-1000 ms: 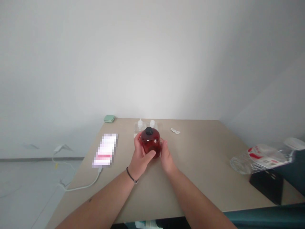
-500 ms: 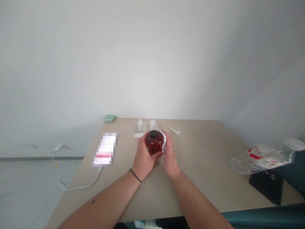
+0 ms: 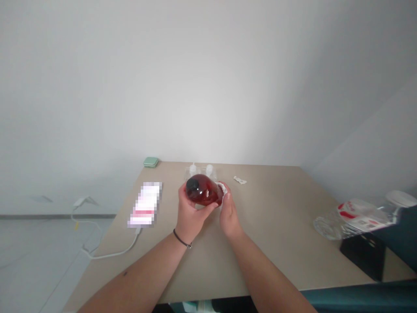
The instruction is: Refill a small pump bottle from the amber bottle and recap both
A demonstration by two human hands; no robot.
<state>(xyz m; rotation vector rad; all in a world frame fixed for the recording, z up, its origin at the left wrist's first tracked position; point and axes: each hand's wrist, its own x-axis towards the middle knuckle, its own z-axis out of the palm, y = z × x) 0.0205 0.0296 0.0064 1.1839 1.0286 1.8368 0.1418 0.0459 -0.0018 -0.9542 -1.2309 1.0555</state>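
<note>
Now red bottle (image 3: 200, 190) no longer upright, lying sideways in left grip (image 3: 194, 217); right grip (image 3: 230, 215) presses tissue (image 3: 223, 190) to base (image 3: 218, 196)

1. The left hand (image 3: 195, 213) grips a tilted dark red bottle (image 3: 203, 191), its black cap (image 3: 192, 184) pointing left.
2. The right hand (image 3: 230, 213) presses a white tissue (image 3: 222, 190) against the bottle.
3. Two clear bottles (image 3: 199, 170) stand on the tabletop (image 3: 270, 234) just beyond both hands.

No legible text; red print on plastic wrapper (image 3: 356, 216) unreadable.
</note>
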